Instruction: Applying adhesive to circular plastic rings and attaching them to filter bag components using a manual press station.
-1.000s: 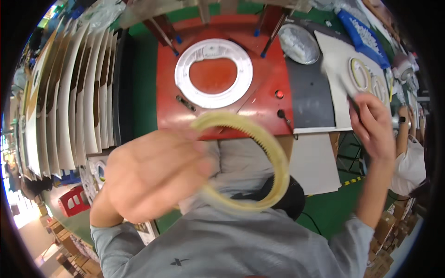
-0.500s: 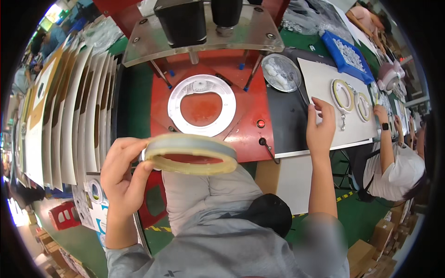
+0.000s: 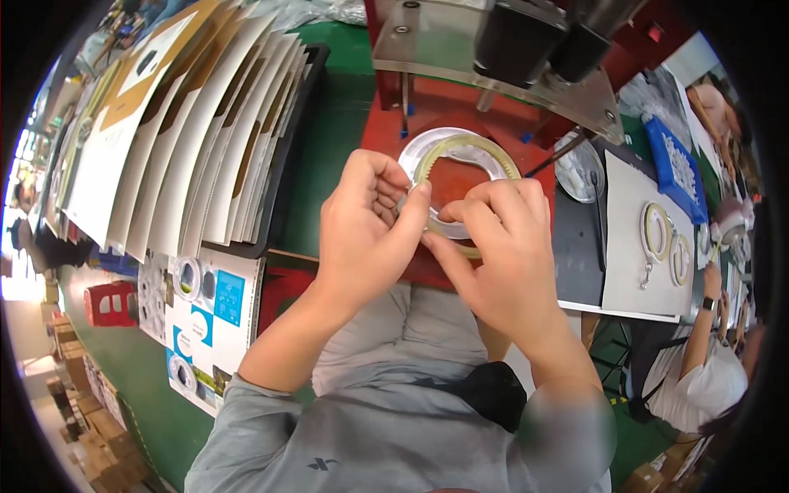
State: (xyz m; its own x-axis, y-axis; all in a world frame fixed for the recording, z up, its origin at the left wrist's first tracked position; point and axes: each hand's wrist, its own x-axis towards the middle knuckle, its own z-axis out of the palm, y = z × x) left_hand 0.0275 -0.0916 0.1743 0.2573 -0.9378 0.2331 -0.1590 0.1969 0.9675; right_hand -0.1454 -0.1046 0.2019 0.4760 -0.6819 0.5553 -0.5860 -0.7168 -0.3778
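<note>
Both hands hold a pale yellow ring (image 3: 424, 167) with a toothed inner edge, tilted so that its opening faces me. My left hand (image 3: 362, 234) is closed, its thumb and fingers pinching the ring's left side. At the near right edge, my right hand (image 3: 505, 251) is also closed, thumb and index fingertip pressed to the ring; the fingers cover that part of it. Just behind lies a white ring-shaped piece (image 3: 413, 148) on the red base (image 3: 382, 135) of a press. The yellow ring overlaps it in view; whether they touch, I cannot tell.
A clear plate (image 3: 436, 45) with black cylinders hangs over the base. Upright cardboard sheets (image 3: 189, 123) fill the left. At right are a round dish (image 3: 579, 168), a blue tray (image 3: 675, 168) of small white parts and two rings (image 3: 655, 230) on a board. A co-worker (image 3: 699, 370) sits beyond.
My right hand has come over from the board on the right and gripped the ring. The ring has tipped up from nearly edge-on and moved toward the press. My view has swung left.
</note>
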